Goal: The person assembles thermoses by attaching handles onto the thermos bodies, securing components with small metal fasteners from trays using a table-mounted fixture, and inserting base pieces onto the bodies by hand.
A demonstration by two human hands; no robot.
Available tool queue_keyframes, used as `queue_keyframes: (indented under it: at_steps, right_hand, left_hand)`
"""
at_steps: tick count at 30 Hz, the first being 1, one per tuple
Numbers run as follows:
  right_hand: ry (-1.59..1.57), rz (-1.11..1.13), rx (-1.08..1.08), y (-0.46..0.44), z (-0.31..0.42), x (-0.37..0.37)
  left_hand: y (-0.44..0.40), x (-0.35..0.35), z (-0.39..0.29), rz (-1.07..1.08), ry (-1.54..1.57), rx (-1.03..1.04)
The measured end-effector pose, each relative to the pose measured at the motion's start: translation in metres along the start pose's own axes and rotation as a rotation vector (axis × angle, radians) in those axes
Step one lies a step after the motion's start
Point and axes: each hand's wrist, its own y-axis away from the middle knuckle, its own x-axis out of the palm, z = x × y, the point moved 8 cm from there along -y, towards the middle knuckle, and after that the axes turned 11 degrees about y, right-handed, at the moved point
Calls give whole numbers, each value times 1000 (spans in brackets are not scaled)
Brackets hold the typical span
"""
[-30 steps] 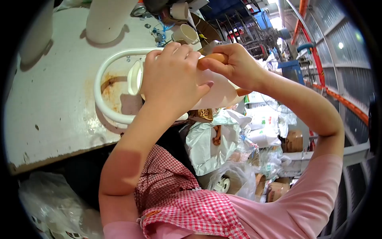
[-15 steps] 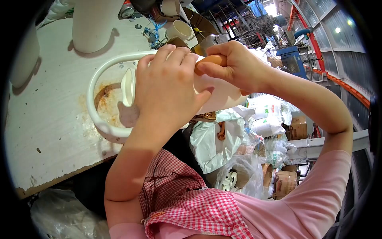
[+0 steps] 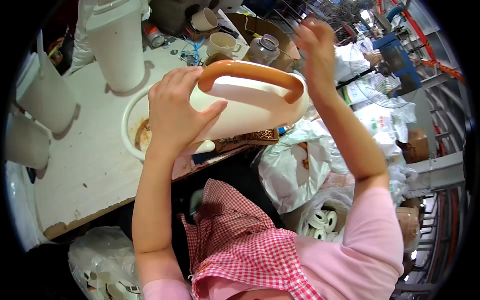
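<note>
A cream-white jug lies on its side, its curved orange-brown handle uppermost. My left hand is wrapped over the jug's left end, thumb along the body, and hides that end. Beneath the hand and jug, a white oval ring rests on the table. A small rounded white piece sticks out below the jug. My right hand is raised beyond the jug's right end, apart from it, and its fingers are blurred by motion.
Tall white vessels stand at the left on the worn white table. Behind the jug are cream cups and a clear jar. Small metal screws fill a box by the near edge. Bagged white parts sit lower right.
My right hand has let go of the orange-brown handle and moved up and away to the right. The left hand stays on the jug. The whole view has shifted.
</note>
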Motion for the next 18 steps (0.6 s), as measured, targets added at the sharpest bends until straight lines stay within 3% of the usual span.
queue_keyframes:
  at_steps: [1,3,4,6,7,8,11,14,16,18]
  right_hand:
    - [111,-85,146,13,-48,-30]
    - [-72,5,706,64,-141,-41]
    - [-382,271,882,93,-160,-18]
    - [-477,373,672,115,-136,2]
    - [-567,361,629,117,-133,6]
    - [-654,349,589,117,-130,7]
    - [-744,313,582,122,-129,8]
    - [-727,282,565,123,-135,7]
    - [-693,260,551,125,-150,6]
    - [-626,22,467,125,-166,-18]
  left_hand:
    - [-2,-3,-1,5,-26,12]
    - [-10,3,-5,88,-3,-13]
    - [-16,8,-13,110,-23,2]
    - [-26,23,-9,116,444,-280]
    - [-34,29,-7,89,559,-294]
    - [-35,37,-10,116,539,-309]
    - [-36,31,-14,-161,429,-308]
    - [-39,31,-21,-223,266,-275]
    - [-45,32,-11,-171,247,-301]
    - [-44,29,-4,-117,228,-348]
